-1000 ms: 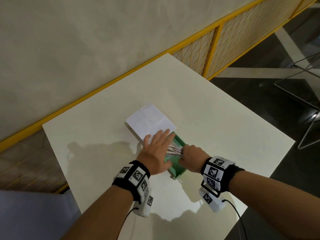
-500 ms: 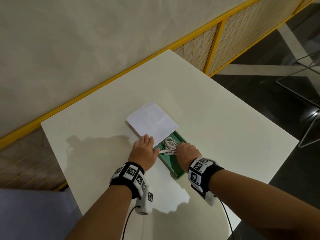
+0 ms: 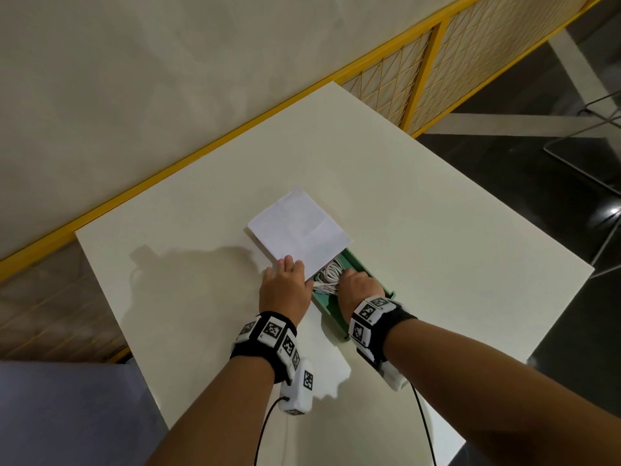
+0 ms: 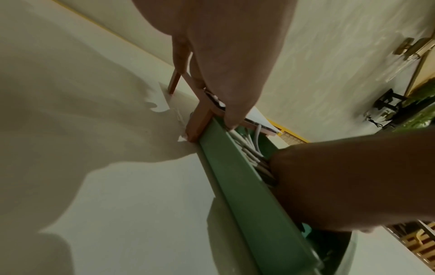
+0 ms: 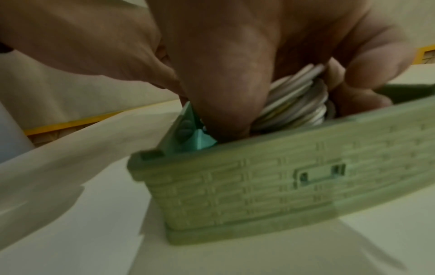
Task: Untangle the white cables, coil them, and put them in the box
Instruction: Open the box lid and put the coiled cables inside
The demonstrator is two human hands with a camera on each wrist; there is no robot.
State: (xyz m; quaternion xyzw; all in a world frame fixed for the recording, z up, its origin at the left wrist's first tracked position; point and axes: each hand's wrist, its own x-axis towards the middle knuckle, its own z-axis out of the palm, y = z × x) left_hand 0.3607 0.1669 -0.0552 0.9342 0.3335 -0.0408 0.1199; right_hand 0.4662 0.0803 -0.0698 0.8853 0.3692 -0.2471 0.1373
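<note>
The green box (image 3: 327, 307) sits mid-table, its far half under a white lid (image 3: 299, 230). The white cables (image 3: 331, 275) lie coiled inside the uncovered near half. My right hand (image 3: 356, 280) reaches into the box; the right wrist view shows its fingers curled round the coil of cables (image 5: 296, 96) just above the woven-pattern wall (image 5: 259, 186). My left hand (image 3: 285, 274) is at the lid's near left corner. Its fingers lie on top and its thumb presses on the lid's edge (image 4: 197, 121) beside the box rim (image 4: 235, 176).
The white table (image 3: 437, 230) stretches wide to the right and the far side. A yellow mesh railing (image 3: 420, 62) and a pale wall run behind it. A metal chair frame (image 3: 588, 136) stands on the dark floor at right.
My left hand has pulled back from over the box to the lid's near corner, uncovering the coiled cables. My right hand has stayed in the box on the cables.
</note>
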